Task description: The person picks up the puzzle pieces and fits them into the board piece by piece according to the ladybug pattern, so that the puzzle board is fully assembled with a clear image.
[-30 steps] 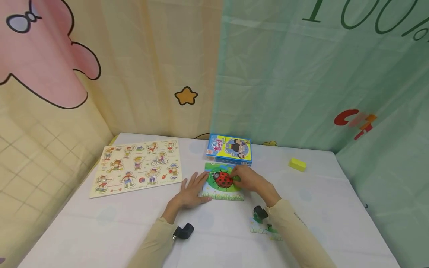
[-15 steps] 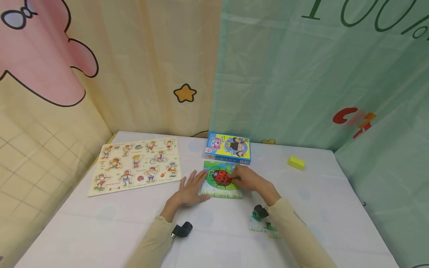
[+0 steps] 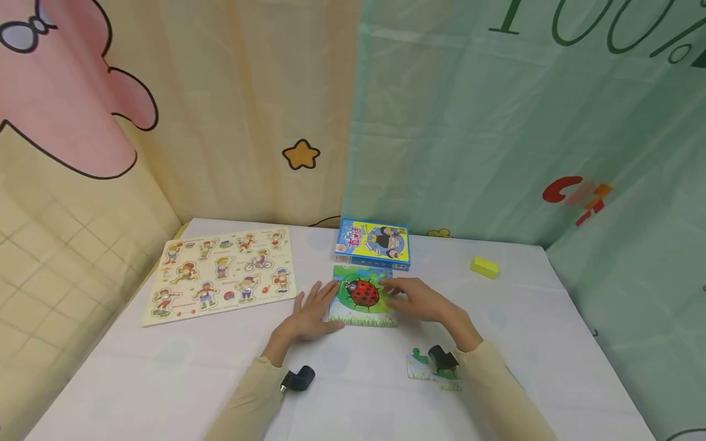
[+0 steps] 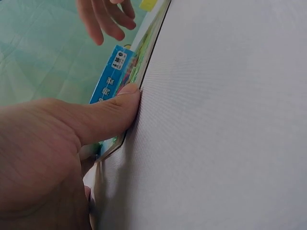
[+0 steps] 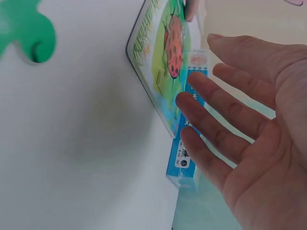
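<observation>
A square ladybug puzzle (image 3: 363, 309) lies on the table in front of me. My left hand (image 3: 311, 315) rests at its left side with fingers spread, and in the left wrist view the thumb (image 4: 110, 117) touches the puzzle's edge. My right hand (image 3: 421, 300) hovers at the puzzle's right side, its fingers loosely bent. Nothing sits between those fingers in the right wrist view. Loose green-and-white puzzle pieces (image 3: 417, 366) lie nearer to me, partly hidden under the right wrist camera and sleeve.
Right behind the puzzle lies a blue and yellow box (image 3: 372, 243). A wooden peg board with sports figures (image 3: 220, 275) is at the left. A yellow block (image 3: 485, 267) sits at the back right. Curtains hang behind the table.
My right hand has let go at the ladybug's right side and drawn back slightly to the right, its fingers loosening. The left hand stays on the puzzle's left edge.
</observation>
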The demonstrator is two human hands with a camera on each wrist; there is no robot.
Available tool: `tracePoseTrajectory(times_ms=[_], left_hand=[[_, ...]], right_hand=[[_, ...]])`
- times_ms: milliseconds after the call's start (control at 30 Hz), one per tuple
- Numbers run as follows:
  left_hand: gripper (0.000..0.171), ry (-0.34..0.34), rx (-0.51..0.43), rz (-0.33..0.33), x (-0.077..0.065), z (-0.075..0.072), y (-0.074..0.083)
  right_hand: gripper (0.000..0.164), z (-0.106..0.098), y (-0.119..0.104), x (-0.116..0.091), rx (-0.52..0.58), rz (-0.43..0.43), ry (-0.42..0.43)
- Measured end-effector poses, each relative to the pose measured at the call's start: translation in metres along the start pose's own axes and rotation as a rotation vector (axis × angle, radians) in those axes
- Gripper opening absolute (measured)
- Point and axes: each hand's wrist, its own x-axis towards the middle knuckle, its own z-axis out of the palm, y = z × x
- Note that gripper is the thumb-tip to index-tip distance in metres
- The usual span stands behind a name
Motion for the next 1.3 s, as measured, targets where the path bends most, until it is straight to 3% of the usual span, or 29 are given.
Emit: tracePoseTrajectory(times_ms=[333,467,700,967,1133,1300], left_hand=[[0.084,0.003,0.004,0.006,0.0,0.003,-0.001],[0.084,-0.009,0.015,-0.002,0.001,0.002,0.002],[0.084,0.002,0.021,-0.004,0.0,0.001,0.001],[0.085,0.012,0.019,-0.002,0.001,0.003,-0.002],[0.084,0.012,0.024,-0.004,0.0,0.003,-0.001],[0.084,0.011,0.021,0.001,0.0,0.003,-0.001]], right_hand=[[0.042,0.005,-0.007,-0.05,-0.057,-0.025,-0.007],[0.046,0.008,-0.005,-0.07,-0.087,0.008,-0.017],[0.052,0.018,-0.001,-0.1,-0.049,0.013,-0.036],[0.057,0.034,-0.002,-0.115,-0.088,0.057,-0.024],[0.047,0.046,-0.001,-0.117,-0.127,0.058,0.055],[0.037,0.048,-0.002,-0.117,-0.127,0.028,0.07]])
